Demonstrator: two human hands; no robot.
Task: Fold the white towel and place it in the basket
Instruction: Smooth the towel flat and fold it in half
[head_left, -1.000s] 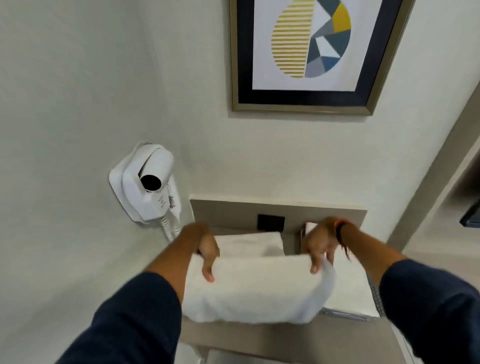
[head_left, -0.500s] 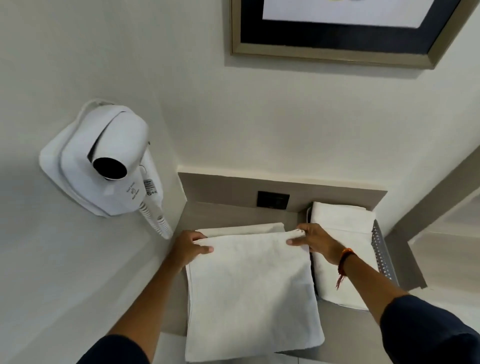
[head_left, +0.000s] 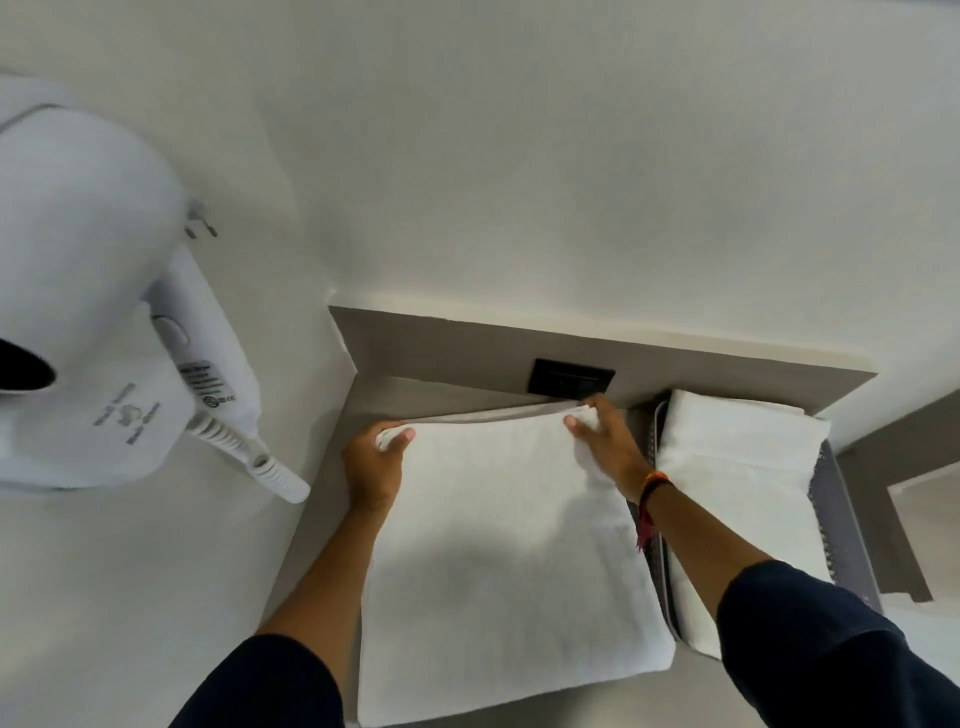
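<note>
On the left wall a white hair dryer (head_left: 93, 364) sits in its mount, its coiled cord (head_left: 244, 457) hanging down toward the grey worktop (head_left: 332, 499). The left hand (head_left: 374, 462) grips the far left corner of the white towel (head_left: 504, 561), thumb on top and fingers curled under, its grip pinching the folded layers. The towel lies flat on the worktop as a folded square, reaching from the back edge to the front edge. The right hand (head_left: 605, 441) holds the far right corner, its grip pinching the top layer just below a black wall socket (head_left: 571, 378). A red thread band (head_left: 652, 499) circles that wrist. At the worktop's right end, touching the towel's right side, stands a grey wire basket (head_left: 841, 525) with another folded white towel (head_left: 743, 499) inside.
</note>
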